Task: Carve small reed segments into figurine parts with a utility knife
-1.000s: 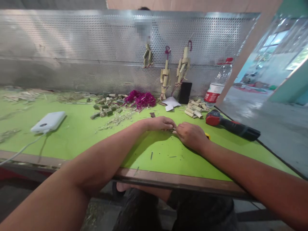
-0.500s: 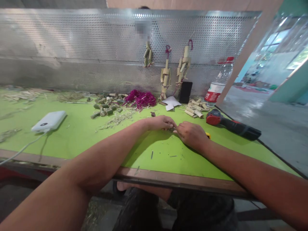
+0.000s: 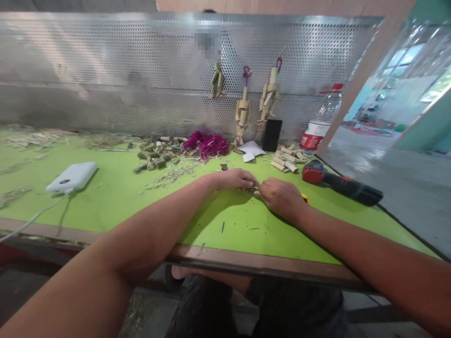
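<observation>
My left hand (image 3: pixel 238 179) and my right hand (image 3: pixel 280 195) meet low over the green table. Between their fingertips is a small greenish piece (image 3: pixel 252 189), mostly hidden, which looks like a bit of bamboo or stem. The left fingers are closed around it. My right fingers are curled and pinched at its right end; whether they grip the same piece or something finer cannot be made out. A yellow object (image 3: pixel 305 199) shows partly behind my right wrist. Thin dark slivers (image 3: pixel 223 226) lie on the table just in front of the hands.
Behind the hands lie cut green stem pieces (image 3: pixel 151 159), purple string (image 3: pixel 206 144), pale tube pieces (image 3: pixel 286 159) and a black phone (image 3: pixel 272 135). Jointed stick figures (image 3: pixel 243 112) hang at the perforated metal panel (image 3: pixel 158 61). A power tool (image 3: pixel 341 183), bottle (image 3: pixel 313 134) and white power bank (image 3: pixel 72 177) stand around.
Both hands stay in almost the same place, with only slight finger movement. The greenish piece between the fingertips shows a little more now.
</observation>
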Motion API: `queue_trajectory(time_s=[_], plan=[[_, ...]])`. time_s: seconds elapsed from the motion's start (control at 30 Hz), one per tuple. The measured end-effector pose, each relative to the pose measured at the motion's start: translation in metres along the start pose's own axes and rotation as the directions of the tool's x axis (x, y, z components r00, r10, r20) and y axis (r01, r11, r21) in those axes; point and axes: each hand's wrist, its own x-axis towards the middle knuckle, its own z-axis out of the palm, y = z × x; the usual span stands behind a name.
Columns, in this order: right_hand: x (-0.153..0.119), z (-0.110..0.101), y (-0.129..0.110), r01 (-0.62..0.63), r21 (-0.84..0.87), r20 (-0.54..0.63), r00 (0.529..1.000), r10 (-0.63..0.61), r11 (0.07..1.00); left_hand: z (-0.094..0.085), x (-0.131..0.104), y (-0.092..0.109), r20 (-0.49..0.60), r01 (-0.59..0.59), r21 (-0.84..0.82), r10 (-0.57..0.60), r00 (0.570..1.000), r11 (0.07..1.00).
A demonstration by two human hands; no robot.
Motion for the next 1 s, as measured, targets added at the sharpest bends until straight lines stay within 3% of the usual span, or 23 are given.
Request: queue_trajectory(time_s=[0.23, 0.47, 0.7, 1.0], plan=[[0.0051, 0.0016, 0.001, 0.013, 0.034, 0.062, 0.998, -0.015, 0.999, -0.001, -0.0006, 0.0002, -0.005, 0.034, -0.026, -0.034, 0.999, 0.999], [-0.0008, -0.0004, 0.0012, -0.014, 0.032, -0.027, 1.0, 0.015, 0.999, 0.0011, 0.0, 0.001, -0.014, 0.044, -0.05, -0.045, 0.999, 0.998], [0.0044, -0.0007, -0.0007, -0.007, 0.006, 0.061, 0.998, 0.006, 1.0, 0.001, 0.0014, 0.0006, -0.027, 0.044, -0.051, -0.045, 0.999, 0.998], [0.0061, -0.0001, 0.0017, 0.008, 0.075, 0.079, 0.997, -0.014, 0.997, 0.0018, -0.0035, 0.0076, -0.033, 0.068, -0.002, -0.068, 0.997, 0.998]])
